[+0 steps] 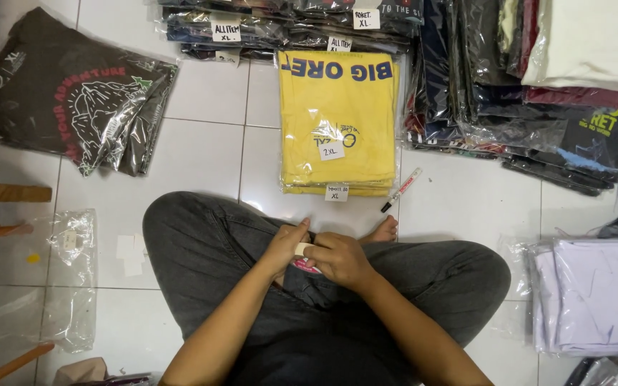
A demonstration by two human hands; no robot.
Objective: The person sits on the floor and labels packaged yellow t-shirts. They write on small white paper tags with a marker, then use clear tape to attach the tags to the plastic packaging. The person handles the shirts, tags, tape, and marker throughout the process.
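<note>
The person sits cross-legged on the white tiled floor [202, 150], both hands together in the lap. The left hand [285, 246] and right hand [340, 259] are pinched on a small cream roll of tape or paper labels [303, 249], fingers curled tight around it, thumbs meeting on top; a pink edge shows just beneath. It looks light and stiff enough to hold by its rim, though a loose end would be fiddly and tear easily. Just beyond the knees lies a stack of yellow folded shirts in clear plastic bags [337, 121], slippery to grip. A white marker pen with red cap [401, 189] lies right of it.
</note>
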